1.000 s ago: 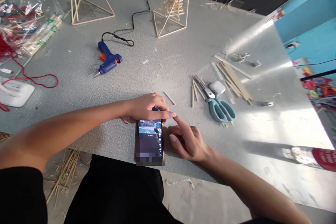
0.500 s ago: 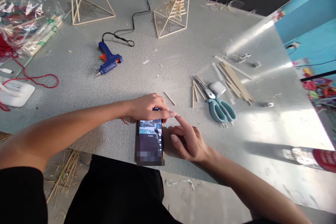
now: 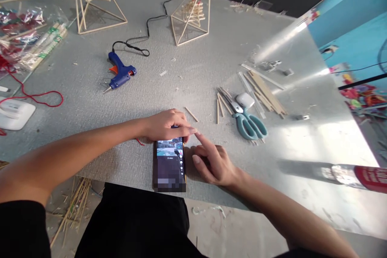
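Observation:
A phone (image 3: 169, 167) with a lit screen lies flat on the table near its front edge, the lower part of its screen blurred out. My left hand (image 3: 166, 125) rests across the top of the phone, thumb stretched to the right and the other fingers loosely bent over it. Just right of the phone, my right hand (image 3: 214, 163) has its index finger extended, its tip meeting the left thumb tip; its thumb is apart and the other fingers are curled. Neither hand visibly grips anything. A short wooden stick (image 3: 191, 114) lies beyond the hands.
Teal-handled scissors (image 3: 250, 125), a white earbud case (image 3: 245, 100) and wooden strips (image 3: 266, 92) lie to the right. A blue glue gun (image 3: 120, 73) and two stick pyramids (image 3: 101, 30) (image 3: 192, 40) stand farther back. Left are plastic bags (image 3: 27, 36) and red yarn (image 3: 45, 96); far right, a bottle (image 3: 359, 175).
The view has shifted slightly, so things on the table appear a little farther left. My hands keep the same pose, fingertips still together above the phone.

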### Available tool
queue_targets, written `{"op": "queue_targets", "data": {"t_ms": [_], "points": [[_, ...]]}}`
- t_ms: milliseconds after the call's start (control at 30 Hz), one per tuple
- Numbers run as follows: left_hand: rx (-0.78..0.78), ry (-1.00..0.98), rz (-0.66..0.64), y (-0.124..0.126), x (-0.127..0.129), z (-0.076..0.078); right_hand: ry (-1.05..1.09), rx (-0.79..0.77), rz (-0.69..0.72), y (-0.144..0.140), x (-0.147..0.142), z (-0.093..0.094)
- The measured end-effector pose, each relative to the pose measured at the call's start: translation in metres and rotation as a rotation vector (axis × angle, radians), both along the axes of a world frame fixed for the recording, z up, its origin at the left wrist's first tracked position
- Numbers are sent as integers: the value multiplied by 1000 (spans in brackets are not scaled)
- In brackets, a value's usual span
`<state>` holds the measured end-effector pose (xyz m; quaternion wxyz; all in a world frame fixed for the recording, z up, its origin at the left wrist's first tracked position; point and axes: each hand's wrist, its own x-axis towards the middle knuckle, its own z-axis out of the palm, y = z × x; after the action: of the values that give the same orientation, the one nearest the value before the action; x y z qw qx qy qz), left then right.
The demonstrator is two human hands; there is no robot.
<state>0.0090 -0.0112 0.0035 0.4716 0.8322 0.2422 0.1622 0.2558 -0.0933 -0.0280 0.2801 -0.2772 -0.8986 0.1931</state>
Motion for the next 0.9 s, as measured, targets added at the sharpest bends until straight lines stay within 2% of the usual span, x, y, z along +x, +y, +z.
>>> {"op": "queue_targets", "data": {"t_ms": [400,633,800,900], "points": [[-9,-24,-6,-1,-2,8,-39,10,0,2,-3,3],[8,-36,0,-2,-5,4,-7,-11,-4,3,-4,-2],[-74,-106,98,-5,-6,-1,8,-19,11,3,-3,-5],[22,-164,163,-4,-4,12,5,-10,6,3,-3,-6]]}}
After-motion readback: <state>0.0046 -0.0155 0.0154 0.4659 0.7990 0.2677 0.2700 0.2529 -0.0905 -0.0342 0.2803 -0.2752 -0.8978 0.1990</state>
